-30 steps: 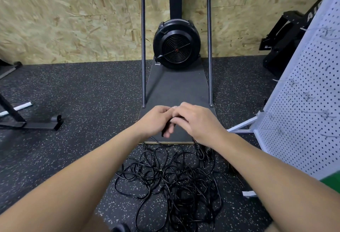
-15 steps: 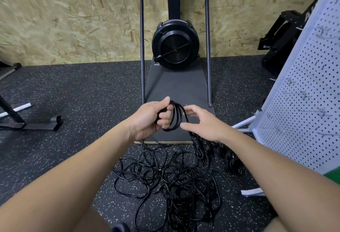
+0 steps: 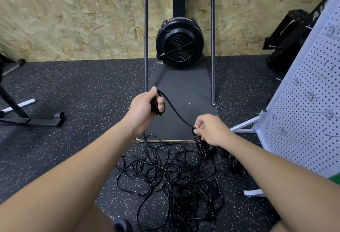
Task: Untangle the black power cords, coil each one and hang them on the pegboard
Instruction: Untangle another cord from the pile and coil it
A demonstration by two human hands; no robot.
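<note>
A dark rubber floor (image 3: 73, 92) flecked with pale specks runs back to a wall of chipboard panels (image 3: 64, 15).

The left hand (image 3: 142, 111) is raised over the near part of a flat dark platform (image 3: 181, 103), its fingers curled round a small bundle of black cord loops (image 3: 156, 104). From the top of that fist a single black power cord (image 3: 176, 113) slopes down and to the right to the right hand (image 3: 211, 129), which pinches it between thumb and curled fingers just above the platform's near right corner. Below the right hand the cord drops in a tight, twisted hank towards the floor.

In front of the platform's near edge lies a tangled heap of thin black power cords (image 3: 171, 180), loops overlapping so closely that separate cords cannot be told apart. The held cord runs down into this heap.

At the far end of the platform stands a round black fan housing with a spiral grille (image 3: 179, 45), flanked by two upright dark metal rods (image 3: 146, 35). On the right edge of the view stands a white perforated pegboard (image 3: 309, 114) on a white frame, tilted, with thin wire hooks (image 3: 311, 94) jutting from it. A black metal frame foot (image 3: 33, 121) lies on the floor at the left.
</note>
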